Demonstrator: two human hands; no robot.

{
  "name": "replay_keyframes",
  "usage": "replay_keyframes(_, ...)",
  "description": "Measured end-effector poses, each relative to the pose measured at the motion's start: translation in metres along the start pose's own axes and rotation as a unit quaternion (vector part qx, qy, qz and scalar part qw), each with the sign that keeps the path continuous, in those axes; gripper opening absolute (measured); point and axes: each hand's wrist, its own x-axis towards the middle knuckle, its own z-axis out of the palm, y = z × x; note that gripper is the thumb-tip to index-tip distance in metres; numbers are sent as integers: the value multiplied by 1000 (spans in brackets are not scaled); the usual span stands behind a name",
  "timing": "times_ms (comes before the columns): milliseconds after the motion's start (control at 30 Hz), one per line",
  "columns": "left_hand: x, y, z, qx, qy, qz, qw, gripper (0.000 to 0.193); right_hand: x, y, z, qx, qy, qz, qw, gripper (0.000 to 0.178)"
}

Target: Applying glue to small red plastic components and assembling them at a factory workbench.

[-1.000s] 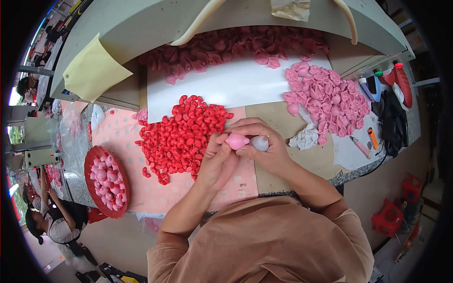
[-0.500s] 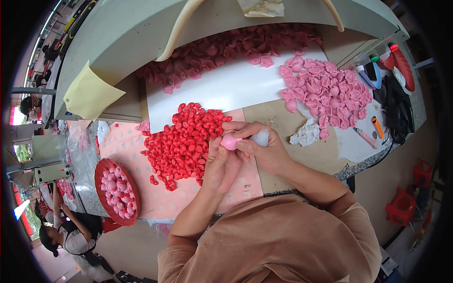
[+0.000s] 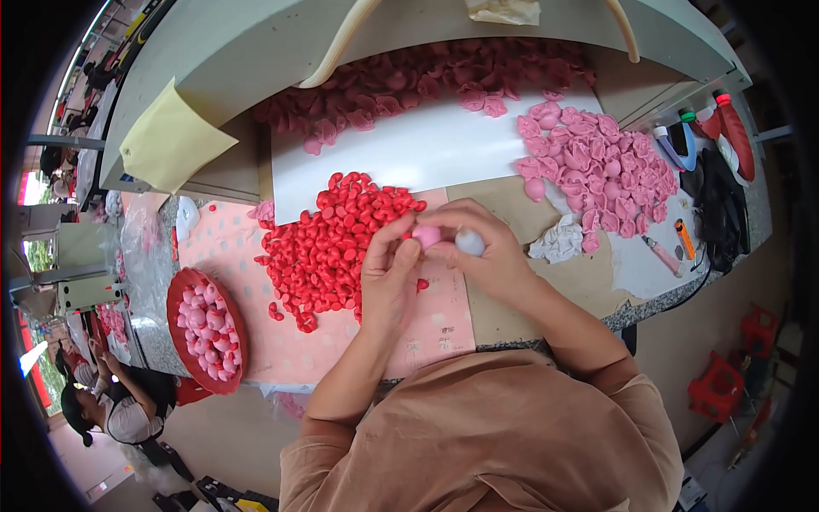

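In front of my chest, both hands meet at a small, smooth pink ball (image 3: 427, 236). My left hand (image 3: 388, 277) is closed, with its thumb and finger at the ball's left side. A spot of red shows between those fingertips; I cannot tell whether it is held or lies behind. My right hand (image 3: 497, 260) grips the ball from the right, and a rounded, whitish translucent thing (image 3: 469, 241) is tucked in its curled fingers. Just left of my hands spreads a heap of small, glossy red pieces (image 3: 328, 247) on a pink patterned sheet (image 3: 431, 320).
A red basin (image 3: 241, 346) of pink and red pieces stands at left. Pink petal-like pieces (image 3: 597, 166) lie at right, beside crumpled white tissue (image 3: 559, 239), an orange cutter (image 3: 684, 239) and bottles (image 3: 734, 136). More fill the shelf. A person (image 3: 128, 410) works at far left.
My hands and the ball have shifted slightly right and up in the view. My fingers have moved around the ball, and red now shows by the left fingertips.
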Motion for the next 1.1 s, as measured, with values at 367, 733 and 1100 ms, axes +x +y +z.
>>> replay_keyframes(367, 4, 11, -3, 52, -11, -35, 998, 23, 2, -10, -7, 223, -2, 264, 938, 31)
replay_keyframes(733, 6, 22, -2, 163, -54, -45, 984, 30, 7, -13, -27, 183, -90, 310, 929, 31)
replay_keyframes(1100, 8, 24, -3, 171, -46, -83, 981, 27, 7, -11, -25, 224, -98, 306, 920, 31)
